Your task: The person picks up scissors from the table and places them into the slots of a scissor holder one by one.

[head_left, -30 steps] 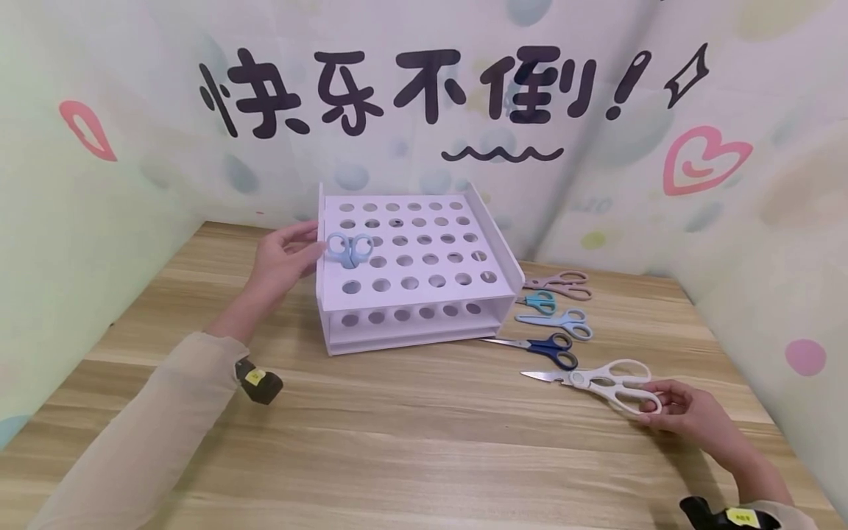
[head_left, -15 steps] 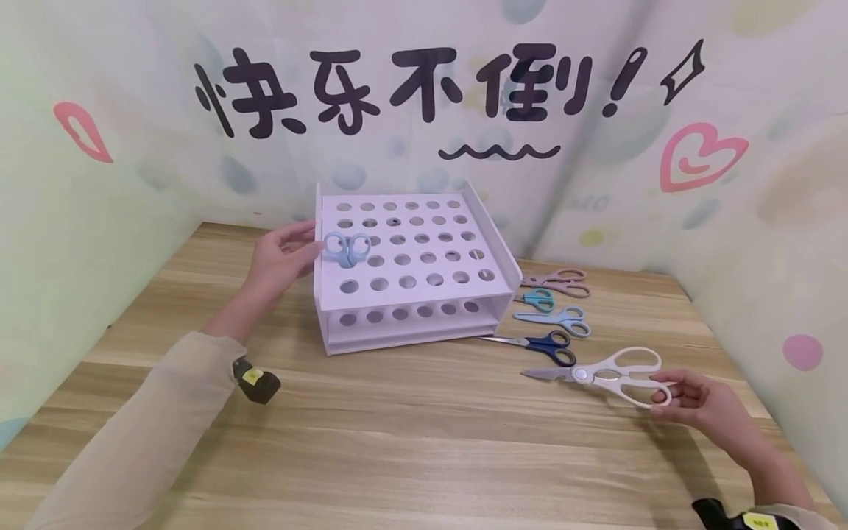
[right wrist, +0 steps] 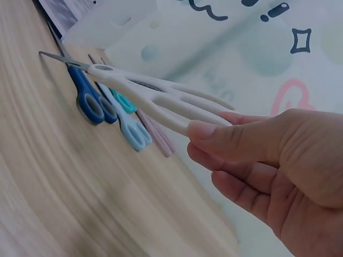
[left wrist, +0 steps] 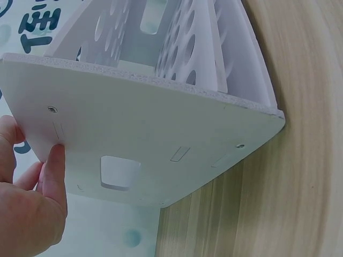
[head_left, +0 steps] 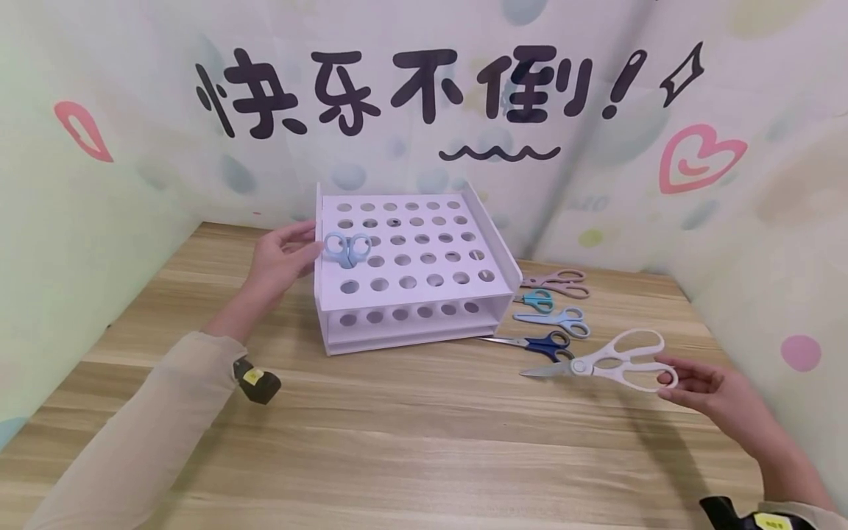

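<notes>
Since 1 s ago, white scissors (head_left: 612, 363) rose off table (head_left: 411, 442), right of rack (head_left: 414, 269). Head view: right hand (head_left: 705, 389) pinches handle; left hand (head_left: 281, 258) flat vs rack's left wall. L wrist: fingers (left wrist: 53, 171) straight on wall. R wrist: thumb (right wrist: 230, 140) clamps handle.

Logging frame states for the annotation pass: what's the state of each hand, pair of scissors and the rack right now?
white scissors: closed, lifted off the table, pinched by the handle.
right hand: pinches the white scissors.
left hand: fingers straight, rests against the rack's side.
white rack: upright on the table.
light blue scissors: standing in a rack hole, handles up.
dark blue scissors: closed, flat on the table.
</notes>
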The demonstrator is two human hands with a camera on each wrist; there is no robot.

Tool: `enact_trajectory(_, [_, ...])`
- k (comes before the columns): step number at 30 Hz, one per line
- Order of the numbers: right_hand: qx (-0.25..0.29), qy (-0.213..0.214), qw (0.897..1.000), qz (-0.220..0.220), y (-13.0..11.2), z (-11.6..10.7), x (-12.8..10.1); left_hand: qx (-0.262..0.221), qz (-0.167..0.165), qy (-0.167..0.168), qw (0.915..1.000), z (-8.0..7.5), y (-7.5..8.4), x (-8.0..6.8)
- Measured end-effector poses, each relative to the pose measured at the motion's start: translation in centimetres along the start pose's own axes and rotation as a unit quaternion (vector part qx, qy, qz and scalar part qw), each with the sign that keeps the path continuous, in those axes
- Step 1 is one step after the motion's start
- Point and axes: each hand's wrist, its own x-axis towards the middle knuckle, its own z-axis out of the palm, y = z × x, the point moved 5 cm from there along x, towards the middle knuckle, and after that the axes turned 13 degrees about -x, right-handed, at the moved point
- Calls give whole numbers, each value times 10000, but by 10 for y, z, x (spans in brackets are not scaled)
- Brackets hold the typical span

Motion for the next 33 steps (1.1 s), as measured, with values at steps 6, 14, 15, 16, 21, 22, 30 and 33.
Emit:
enact_trajectory(6, [-107, 168, 9996, -176, -14, -6, 4, 12, 5, 21, 10000, 0, 0, 0])
enact_trajectory(14, [-195, 219, 9991, -299, -29, -11, 11, -6, 51, 30, 10000, 0, -1, 0])
enact_trajectory(15, [-191, 233, 9989, -346, -31, -11, 12, -17, 57, 31, 10000, 0, -1, 0])
enact_trajectory(16, [-211, 253, 9988, -372, -33, -12, 13, -34, 63, 27, 10000, 0, -1, 0])
enact_trajectory(21, [-364, 256, 9973, -585, -44, -14, 17, -50, 64, 24, 10000, 0, -1, 0])
enact_trajectory(22, [-395, 240, 9970, -628, -46, -14, 17, -66, 65, 18, 10000, 0, -1, 0])
enact_trajectory(30, [-676, 146, 9941, -842, -63, -16, 22, -112, 21, 15, 9999, 0, 0, -1])
enact_trajectory(33, [-788, 116, 9922, -954, -74, -16, 25, -107, 12, 25, 9999, 0, 0, -1])
